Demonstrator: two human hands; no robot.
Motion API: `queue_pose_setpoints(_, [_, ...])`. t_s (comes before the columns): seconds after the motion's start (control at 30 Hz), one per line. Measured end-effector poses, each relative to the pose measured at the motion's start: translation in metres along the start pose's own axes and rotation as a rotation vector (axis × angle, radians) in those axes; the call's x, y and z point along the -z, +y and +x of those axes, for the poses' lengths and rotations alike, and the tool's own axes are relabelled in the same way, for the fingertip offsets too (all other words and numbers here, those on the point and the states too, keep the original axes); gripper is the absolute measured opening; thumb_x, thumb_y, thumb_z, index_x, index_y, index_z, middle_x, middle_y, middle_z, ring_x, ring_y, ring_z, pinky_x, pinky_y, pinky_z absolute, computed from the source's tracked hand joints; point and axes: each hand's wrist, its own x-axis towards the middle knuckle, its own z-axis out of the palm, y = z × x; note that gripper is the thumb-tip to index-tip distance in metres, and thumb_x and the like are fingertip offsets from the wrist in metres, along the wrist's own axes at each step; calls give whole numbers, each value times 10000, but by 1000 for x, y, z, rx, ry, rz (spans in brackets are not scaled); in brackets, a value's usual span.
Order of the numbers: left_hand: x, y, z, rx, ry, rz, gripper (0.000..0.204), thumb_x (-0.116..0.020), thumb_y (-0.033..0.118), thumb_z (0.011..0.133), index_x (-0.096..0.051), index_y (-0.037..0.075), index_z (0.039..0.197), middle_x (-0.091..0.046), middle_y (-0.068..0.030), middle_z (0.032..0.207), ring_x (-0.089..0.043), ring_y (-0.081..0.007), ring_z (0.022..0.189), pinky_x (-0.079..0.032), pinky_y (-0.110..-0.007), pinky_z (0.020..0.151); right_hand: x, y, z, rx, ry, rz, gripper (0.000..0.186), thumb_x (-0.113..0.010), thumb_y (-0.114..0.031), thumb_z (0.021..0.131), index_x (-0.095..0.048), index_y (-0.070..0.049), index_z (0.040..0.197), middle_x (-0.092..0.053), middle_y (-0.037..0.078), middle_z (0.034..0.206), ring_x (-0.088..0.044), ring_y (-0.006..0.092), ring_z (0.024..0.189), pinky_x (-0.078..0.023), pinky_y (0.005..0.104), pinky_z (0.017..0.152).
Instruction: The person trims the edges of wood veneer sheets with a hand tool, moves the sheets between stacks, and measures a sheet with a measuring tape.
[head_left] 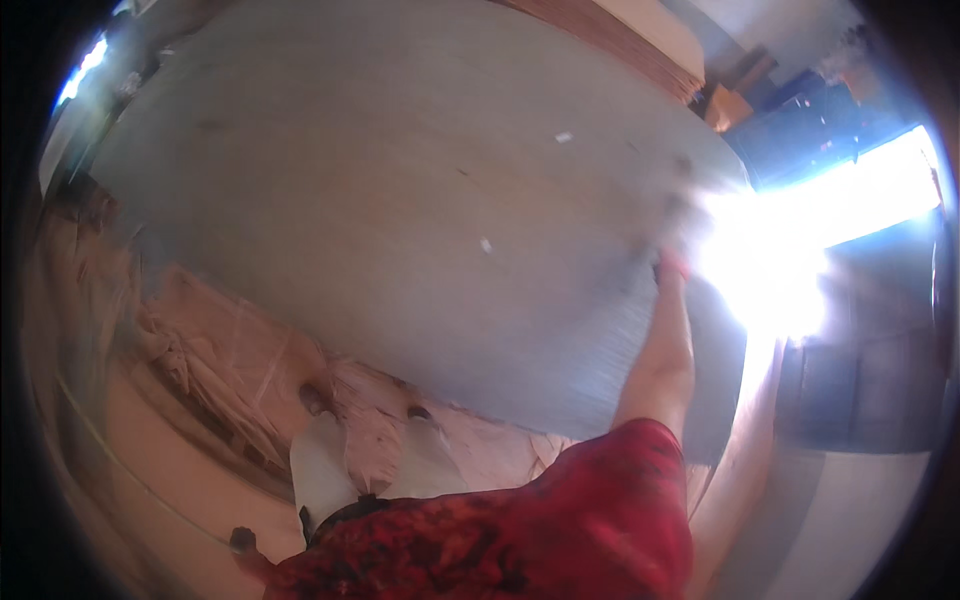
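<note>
A broad grey-brown sheet (380,190) fills most of the view. My right arm reaches out from a red patterned sleeve over the sheet's right part. My right hand (680,215) is a dark smear over or on the sheet beside a strong glare, with a red band at the wrist; its fingers cannot be made out. Low at the left, my left hand (243,540) looks dark and rounded, away from the sheet. A thin pale line runs up to it, and its fingers do not show clearly.
Two small white scraps lie on the sheet. Crumpled pinkish sheeting (240,340) runs along its near edge, by my feet and light-coloured legs (320,455). A stack of thin boards (640,40) stands at the far side. Bright light (780,240) washes out the right.
</note>
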Motion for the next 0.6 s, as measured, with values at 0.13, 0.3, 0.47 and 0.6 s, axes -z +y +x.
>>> queue_pose_setpoints(0.13, [33, -24, -52, -26, 3, -50, 321, -658, -32, 832, -635, -24, 1152, -678, -113, 1054, -651, -213, 949, -556, -327, 850, -91, 165, -208, -724, 162, 1271, 734, -466, -577, 930, -415, -79, 1467, -590, 106, 1334, -568, 272, 1202, -456, 358, 1000])
queue_pose_setpoints(0.3, [32, -14, -122, -127, -29, 63, 283, -633, -53, 825, -658, -15, 1104, -688, -109, 1005, -654, -214, 918, -557, -328, 839, -123, 271, -378, -1332, 225, 1342, 648, -524, -453, 945, -397, -123, 1488, -572, 101, 1370, -559, 259, 1222, -449, 377, 1008])
queue_pose_setpoints(0.47, [19, -21, -217, -97, 17, -10, 259, -639, -7, 858, -648, -49, 1113, -684, -115, 1051, -642, -216, 964, -526, -336, 875, -142, 331, -397, -931, 381, 855, 652, -602, -325, 898, -395, -145, 1489, -665, 89, 1134, -636, 251, 923, -509, 405, 760])
queue_pose_setpoints(0.6, [63, -40, -299, -79, 25, 59, 266, -629, 15, 883, -638, -58, 1139, -680, -134, 1105, -637, -231, 1010, -522, -348, 899, -89, 232, -377, -616, -60, 1509, 739, -671, -134, 838, -370, -184, 1511, -559, 32, 690, -502, 154, 475, -416, 309, 399])
